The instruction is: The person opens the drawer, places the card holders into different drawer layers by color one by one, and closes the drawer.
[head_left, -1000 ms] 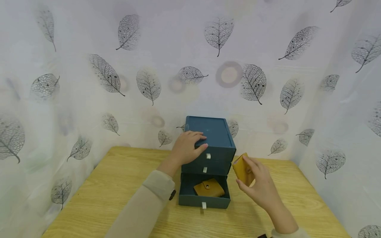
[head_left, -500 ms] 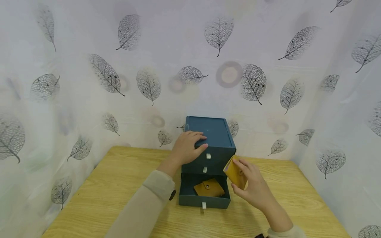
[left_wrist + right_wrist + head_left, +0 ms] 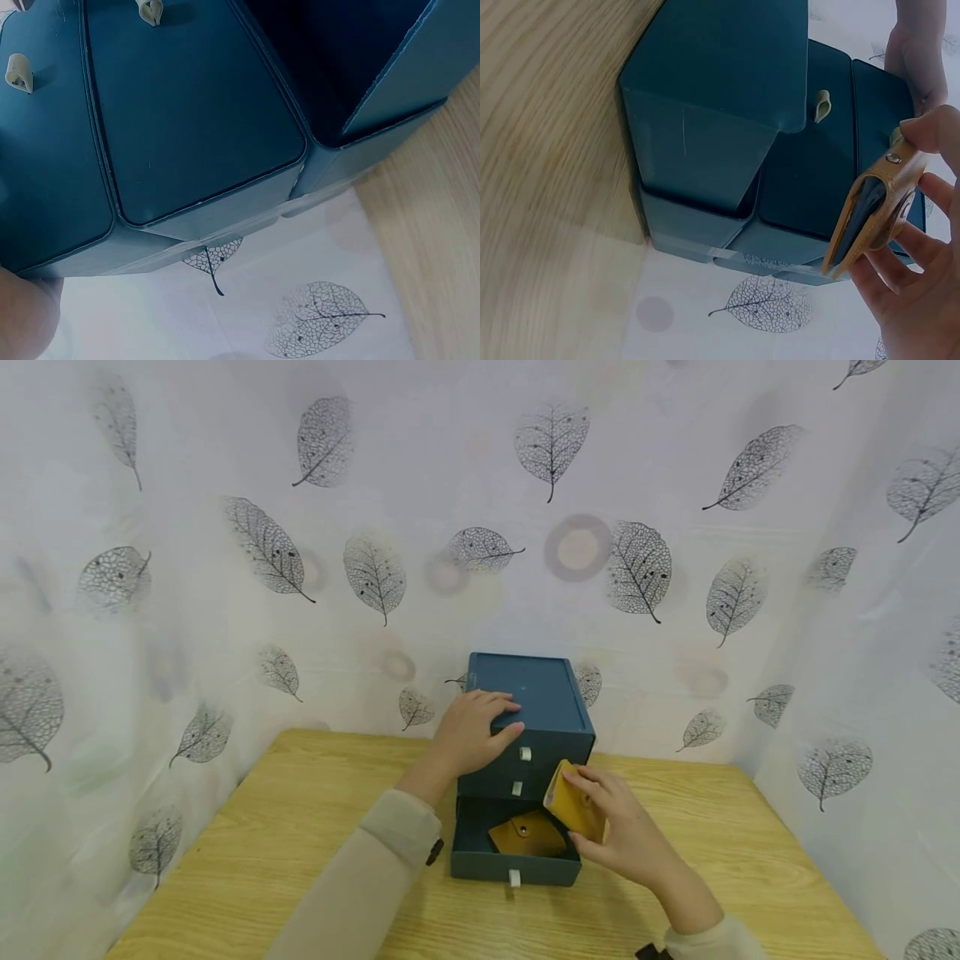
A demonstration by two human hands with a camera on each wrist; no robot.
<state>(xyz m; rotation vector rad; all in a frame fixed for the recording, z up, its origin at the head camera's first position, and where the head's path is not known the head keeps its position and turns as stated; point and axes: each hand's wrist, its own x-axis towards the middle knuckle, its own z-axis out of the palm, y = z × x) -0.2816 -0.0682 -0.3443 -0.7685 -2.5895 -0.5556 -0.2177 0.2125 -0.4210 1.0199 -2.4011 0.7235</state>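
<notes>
A dark blue drawer box stands on the table, its bottom drawer pulled out. My left hand rests on the front left of its top, fingers relaxed. In the right hand I hold a yellow-tan snap card wallet, pinched between thumb and fingers above the drawer's right side. The right wrist view shows that wallet edge-on, dark sleeves inside it. A second tan wallet with a snap lies inside the open drawer, its right corner close below the held one.
The wooden table extends on both sides of the box. Behind hangs a white curtain printed with leaves. The two upper drawers are closed, each with a small pale pull tab.
My right hand has moved left and slightly down with the wallet, from beside the box to over the open drawer's right side. The left hand has stayed put.
</notes>
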